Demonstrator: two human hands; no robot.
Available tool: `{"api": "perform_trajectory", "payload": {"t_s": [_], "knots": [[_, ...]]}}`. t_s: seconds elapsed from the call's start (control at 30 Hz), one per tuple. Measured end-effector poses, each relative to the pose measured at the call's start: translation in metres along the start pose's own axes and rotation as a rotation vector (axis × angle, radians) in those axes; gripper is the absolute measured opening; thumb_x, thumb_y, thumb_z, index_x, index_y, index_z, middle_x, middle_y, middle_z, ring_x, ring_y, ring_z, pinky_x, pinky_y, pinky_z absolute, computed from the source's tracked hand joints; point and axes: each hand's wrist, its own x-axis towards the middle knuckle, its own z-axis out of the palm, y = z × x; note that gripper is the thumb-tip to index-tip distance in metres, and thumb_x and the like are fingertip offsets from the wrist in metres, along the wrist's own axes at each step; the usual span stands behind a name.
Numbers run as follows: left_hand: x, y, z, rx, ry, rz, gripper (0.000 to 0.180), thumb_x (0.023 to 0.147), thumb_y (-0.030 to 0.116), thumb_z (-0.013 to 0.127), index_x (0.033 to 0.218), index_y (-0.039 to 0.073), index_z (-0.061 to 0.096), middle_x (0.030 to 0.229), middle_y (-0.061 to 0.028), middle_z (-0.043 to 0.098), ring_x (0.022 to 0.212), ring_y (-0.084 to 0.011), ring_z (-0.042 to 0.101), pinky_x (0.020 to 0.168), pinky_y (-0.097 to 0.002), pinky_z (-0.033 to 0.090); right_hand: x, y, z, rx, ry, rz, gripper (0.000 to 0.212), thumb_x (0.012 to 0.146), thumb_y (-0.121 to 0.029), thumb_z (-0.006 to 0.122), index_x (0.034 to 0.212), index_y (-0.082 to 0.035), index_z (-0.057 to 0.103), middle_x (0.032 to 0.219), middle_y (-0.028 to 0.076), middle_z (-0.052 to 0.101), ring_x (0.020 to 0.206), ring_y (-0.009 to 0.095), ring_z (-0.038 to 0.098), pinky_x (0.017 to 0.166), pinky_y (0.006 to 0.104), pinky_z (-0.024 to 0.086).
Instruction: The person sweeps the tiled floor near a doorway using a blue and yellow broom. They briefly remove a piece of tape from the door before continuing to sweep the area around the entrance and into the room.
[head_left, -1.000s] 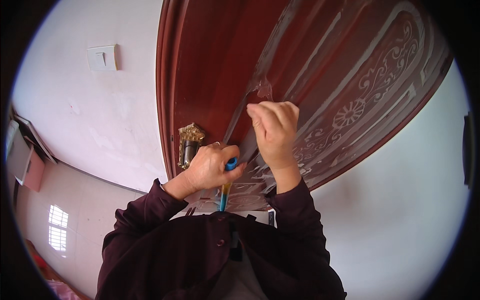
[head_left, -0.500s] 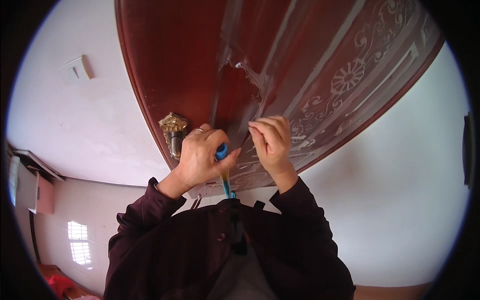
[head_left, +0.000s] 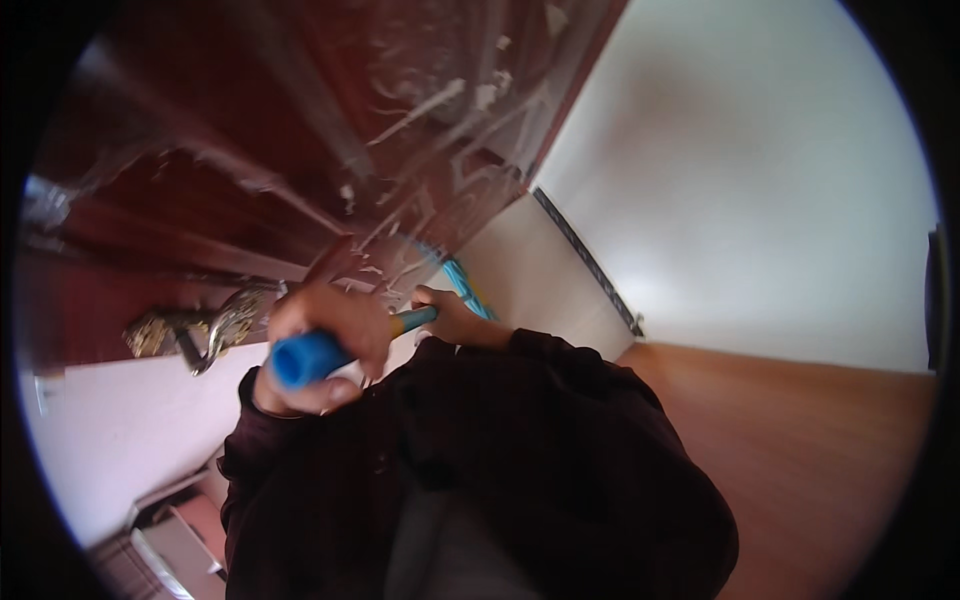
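A pole with a wide blue end cap (head_left: 307,360) runs slantwise in front of me. My left hand (head_left: 340,318) is wrapped round it just below the cap, blurred by motion. Further down, my right hand (head_left: 447,310) closes on the pole's teal stretch; part of its fingers is hidden. Beyond the right hand shows a light-blue striped piece (head_left: 465,285) low by the door; whether it belongs to the pole I cannot tell. The dark red door (head_left: 240,130) stands ahead, with wrinkled, torn clear film on it. Its ornate metal handle (head_left: 200,340) is left of my left hand.
A white wall (head_left: 760,200) rises on the right above brown flooring (head_left: 790,440). Dark edging (head_left: 585,250) borders a pale floor patch beyond the door. At lower left stand pale and pinkish furniture pieces (head_left: 190,530).
The view has swung right and down. My right hand has left the film and now grips the pole. My left hand, holding the pole, has tilted its blue cap toward me.
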Motion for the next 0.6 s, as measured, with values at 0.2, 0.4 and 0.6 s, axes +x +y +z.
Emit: {"api": "perform_trajectory", "payload": {"t_s": [0.2, 0.4, 0.6], "knots": [[0.074, 0.013, -0.004, -0.22, -0.574, 0.035, 0.036, 0.069, 0.015, 0.081, 0.092, 0.0, 0.058, 0.09, -0.0223, 0.066, 0.053, -0.0188, 0.058, 0.047, -0.026, 0.048, -0.041, -0.034, -0.033, -0.065, 0.302, -0.136, 0.021, 0.083, -0.016, 0.067, 0.077, -0.005, 0.051, 0.069, 0.016, 0.058, 0.066, 0.036, 0.058, 0.056, 0.0388, 0.044], [0.076, -0.059, 0.025, 0.119, -0.49, -0.217, 0.023, 0.073, 0.008, 0.074, 0.084, 0.006, 0.054, 0.103, -0.0174, 0.064, 0.088, -0.0257, 0.06, 0.079, -0.0377, 0.048, -0.115, 0.037, -0.072, -0.214, 0.718, 0.043, 0.021, 0.081, -0.01, 0.067, 0.073, -0.006, 0.048, 0.064, 0.015, 0.053, 0.061, 0.036, 0.054, 0.054, 0.0408, 0.042], [0.03, -0.142, 0.04, 0.097, -0.378, -0.467, 0.022, 0.073, 0.004, 0.073, 0.081, 0.007, 0.053, 0.085, -0.0087, 0.061, 0.09, -0.0245, 0.061, 0.088, -0.0396, 0.047, -0.149, 0.133, -0.068, -0.303, 0.829, 0.206, 0.026, 0.078, -0.01, 0.07, 0.069, -0.005, 0.045, 0.061, 0.014, 0.051, 0.06, 0.035, 0.052, 0.054, 0.0414, 0.04]]}}
